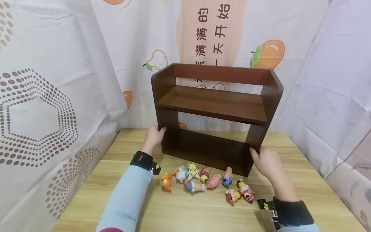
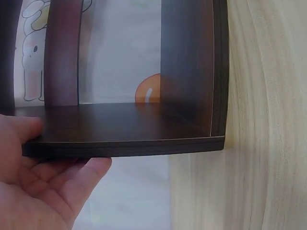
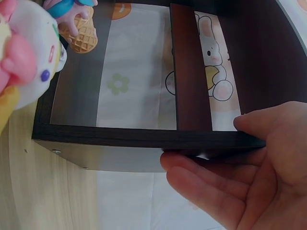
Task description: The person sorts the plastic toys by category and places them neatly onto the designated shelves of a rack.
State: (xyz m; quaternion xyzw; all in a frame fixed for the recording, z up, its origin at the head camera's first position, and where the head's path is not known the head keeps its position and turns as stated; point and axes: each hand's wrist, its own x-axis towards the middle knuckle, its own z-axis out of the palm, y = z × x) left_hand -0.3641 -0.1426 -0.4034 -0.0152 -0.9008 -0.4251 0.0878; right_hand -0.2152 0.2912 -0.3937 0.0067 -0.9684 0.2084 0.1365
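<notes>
A dark brown two-tier wooden shelf (image 1: 214, 100) stands on the table, turned a little at an angle. My left hand (image 1: 153, 137) grips the front edge of its left side panel, thumb on the inner face and fingers outside. On the opposite panel, my right hand (image 1: 266, 161) holds the edge the same way; the right wrist view shows the thumb (image 3: 254, 122) inside and fingers underneath the panel. Several small ice-cream-cone toy figures lie in front of the shelf, among them an orange one (image 1: 166, 182), a pink one (image 1: 214, 181) and a blue one (image 1: 227, 177).
The wood-grain table (image 1: 179, 212) extends around the shelf. Behind it hangs a printed cloth (image 1: 139, 29) with fruit drawings and writing. Another patterned cloth (image 1: 37, 119) drapes along the left side. Two figures (image 1: 244, 190) lie nearest my right wrist.
</notes>
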